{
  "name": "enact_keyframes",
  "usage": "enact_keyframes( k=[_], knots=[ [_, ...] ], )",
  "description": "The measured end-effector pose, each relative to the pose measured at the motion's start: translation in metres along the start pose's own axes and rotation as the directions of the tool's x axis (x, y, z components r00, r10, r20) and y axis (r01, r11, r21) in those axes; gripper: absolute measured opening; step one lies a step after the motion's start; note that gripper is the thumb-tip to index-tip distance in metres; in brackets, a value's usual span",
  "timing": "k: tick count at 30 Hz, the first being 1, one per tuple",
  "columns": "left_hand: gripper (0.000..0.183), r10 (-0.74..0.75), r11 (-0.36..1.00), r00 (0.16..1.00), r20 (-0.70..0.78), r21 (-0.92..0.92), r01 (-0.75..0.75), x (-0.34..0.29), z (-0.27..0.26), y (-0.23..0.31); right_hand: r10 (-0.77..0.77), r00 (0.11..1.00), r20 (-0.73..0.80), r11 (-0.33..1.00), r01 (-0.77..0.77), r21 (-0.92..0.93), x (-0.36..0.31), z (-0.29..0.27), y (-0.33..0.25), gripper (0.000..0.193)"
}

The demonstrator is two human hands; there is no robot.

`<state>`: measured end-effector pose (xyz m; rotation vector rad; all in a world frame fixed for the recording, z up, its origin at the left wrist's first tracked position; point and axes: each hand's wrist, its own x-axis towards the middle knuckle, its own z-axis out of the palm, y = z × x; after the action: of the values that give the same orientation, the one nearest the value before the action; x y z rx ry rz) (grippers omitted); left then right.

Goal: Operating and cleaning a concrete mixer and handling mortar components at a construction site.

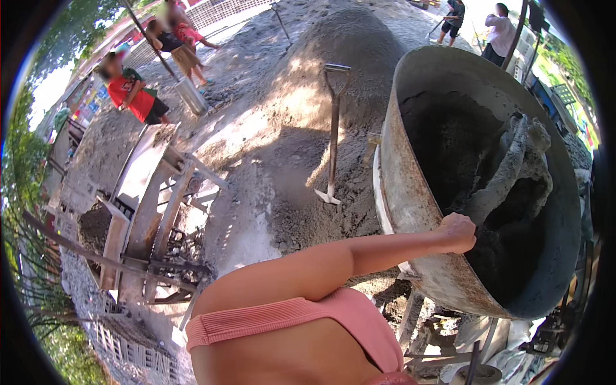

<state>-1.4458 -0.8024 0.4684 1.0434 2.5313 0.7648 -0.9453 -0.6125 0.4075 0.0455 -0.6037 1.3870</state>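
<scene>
My left arm reaches across to the right, and my left hand [458,233] is closed over the near-left rim of a large, rusty concrete mixer drum [423,192]. The fingertips are hidden on the inner side of the rim. The drum's mouth is tilted up toward me. Inside it, a mixing blade [507,170] thickly coated in grey cement stands above dark contents. My right hand is not in view.
Left of the drum, a shovel [333,128] stands upright before a big sand heap [353,45]. A wooden chute-like frame [144,218] is at left. Several people stand beyond, including one in a red shirt [128,93] and one in pale clothing [499,33].
</scene>
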Motion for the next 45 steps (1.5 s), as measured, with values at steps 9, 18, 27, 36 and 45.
enact_keyframes(
  k=[9,18,27,36,45],
  knots=[
    [0.035,0.023,0.999,0.999,-0.025,0.037,-0.023,-0.005,0.007,0.001,-0.198,0.89,-0.41,0.967,0.109,-0.23,-0.063,0.155,0.092,0.031],
    [0.032,0.026,0.998,0.997,-0.078,0.06,-0.021,-0.001,0.004,0.0,0.94,-0.204,-0.272,-0.111,-0.94,0.323,-0.159,0.108,0.28,0.037],
    [0.029,0.082,0.997,0.981,-0.177,0.022,-0.08,-0.001,0.011,-0.007,0.557,0.562,-0.611,0.643,-0.758,-0.111,-0.098,0.116,0.233,0.031],
    [0.029,0.037,0.999,0.986,-0.16,0.013,-0.035,0.001,0.012,-0.003,0.086,0.796,-0.599,0.984,-0.16,-0.073,-0.048,0.127,0.187,0.03],
    [0.028,0.099,0.995,0.975,-0.197,0.01,-0.099,-0.002,0.012,-0.006,0.927,0.135,-0.35,0.153,-0.988,0.024,-0.151,0.114,0.272,0.03]
  ],
)
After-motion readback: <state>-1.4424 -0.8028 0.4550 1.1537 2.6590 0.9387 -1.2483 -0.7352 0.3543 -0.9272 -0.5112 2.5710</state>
